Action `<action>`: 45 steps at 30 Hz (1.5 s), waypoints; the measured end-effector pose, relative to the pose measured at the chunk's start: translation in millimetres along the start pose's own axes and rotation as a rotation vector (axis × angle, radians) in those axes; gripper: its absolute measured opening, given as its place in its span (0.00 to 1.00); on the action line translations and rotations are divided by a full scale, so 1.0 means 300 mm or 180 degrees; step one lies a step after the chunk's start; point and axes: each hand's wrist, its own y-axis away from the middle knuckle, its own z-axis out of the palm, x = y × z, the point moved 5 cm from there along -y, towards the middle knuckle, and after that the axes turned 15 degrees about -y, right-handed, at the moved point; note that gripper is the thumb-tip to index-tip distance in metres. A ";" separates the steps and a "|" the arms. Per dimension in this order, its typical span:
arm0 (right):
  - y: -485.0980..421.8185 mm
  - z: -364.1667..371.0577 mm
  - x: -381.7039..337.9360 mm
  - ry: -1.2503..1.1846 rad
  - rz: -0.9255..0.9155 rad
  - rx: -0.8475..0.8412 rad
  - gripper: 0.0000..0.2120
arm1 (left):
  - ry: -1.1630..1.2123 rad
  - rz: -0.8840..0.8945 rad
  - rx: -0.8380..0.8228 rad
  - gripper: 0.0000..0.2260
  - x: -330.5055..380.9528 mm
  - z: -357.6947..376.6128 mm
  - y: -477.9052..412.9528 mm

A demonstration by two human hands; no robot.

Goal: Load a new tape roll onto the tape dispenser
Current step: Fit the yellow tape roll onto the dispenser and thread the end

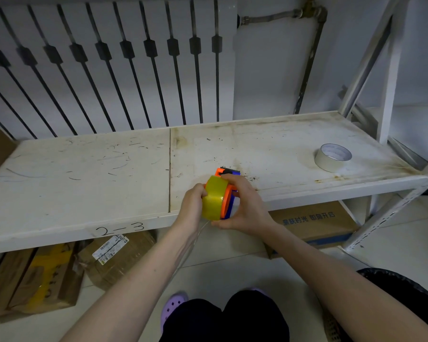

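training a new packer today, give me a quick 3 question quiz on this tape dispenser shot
1. True or false: the yellowish tape roll is lying flat on the shelf.
2. Which hand presses on the roll's outer face? A) left hand B) right hand C) neither
3. Fill in: the white tape roll lies toward the shelf's ____ end.

Key
1. False: it is held up at the front edge of the shelf, against the orange tape dispenser.
2. A: the left hand is on the roll, and the right hand cups the dispenser from the other side.
3. Right: it lies flat there, apart from both hands.
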 end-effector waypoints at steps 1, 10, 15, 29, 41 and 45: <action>-0.001 -0.001 0.001 0.0016 -0.0007 0.0005 0.45 | 0.0058 -0.0046 0.0004 0.08 -0.004 0.001 0.001; -0.004 -0.001 -0.003 -0.0002 -0.0103 -0.0015 0.45 | 0.0072 -0.0019 -0.0045 0.12 -0.013 -0.008 0.000; -0.011 -0.004 0.007 -0.0226 -0.0080 0.0110 0.44 | -0.0130 0.0298 -0.0323 0.17 -0.006 -0.007 0.018; -0.072 -0.090 -0.166 0.0806 -0.0632 0.0130 0.17 | -0.2025 0.1131 -0.0379 0.17 0.035 0.022 -0.002; -0.016 -0.092 -0.157 0.0861 -0.0680 0.0546 0.05 | -0.3404 0.1296 0.0246 0.11 0.067 0.047 0.033; 0.002 -0.082 -0.155 0.0748 -0.0526 0.0640 0.05 | -0.3453 0.1360 0.0249 0.11 0.080 0.054 0.046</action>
